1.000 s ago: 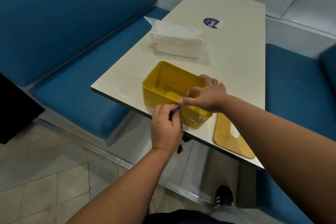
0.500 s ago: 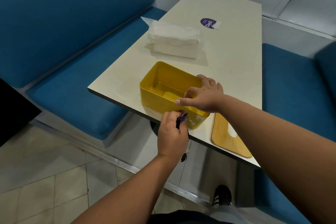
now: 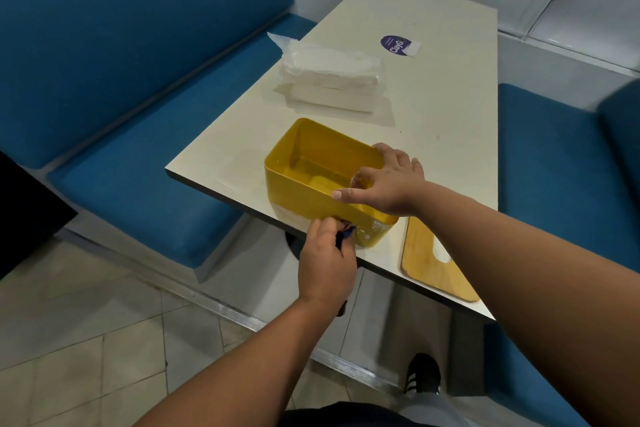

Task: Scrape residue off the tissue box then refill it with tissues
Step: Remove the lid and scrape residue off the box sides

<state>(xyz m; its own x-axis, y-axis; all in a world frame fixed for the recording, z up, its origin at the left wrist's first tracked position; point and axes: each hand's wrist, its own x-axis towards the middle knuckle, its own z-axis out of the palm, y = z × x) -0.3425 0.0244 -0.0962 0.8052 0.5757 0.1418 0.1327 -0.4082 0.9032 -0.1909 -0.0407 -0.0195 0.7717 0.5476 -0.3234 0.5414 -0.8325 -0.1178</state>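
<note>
The yellow tissue box (image 3: 322,180) stood open-topped and empty at the near edge of the worktop (image 3: 446,121), one corner just at the lip. The right hand (image 3: 388,180) lay over the box's near right corner, fingers curled over the rim and thumb stretched along the near wall, gripping it steady. The left hand (image 3: 327,258) was closed round a small dark scraper (image 3: 346,234), whose tip met the near outer wall low down, beside a pale patch of residue (image 3: 375,230).

The box looked like thin, stiff plastic: light, smooth, and likely to slide or tip under sideways scraping force, especially so close to the edge. Bracing it by the rim, as the right hand did, seemed the sound place to hold, since the walls would probably flex if squeezed mid-panel.

The pack of tissues (image 3: 330,80) sat further back on the worktop, well apart from the box, in clear wrap. It would likely be soft and squashy, best lifted by its long sides. The wooden lid (image 3: 429,263) lay flat just beside the box on the right.
</note>
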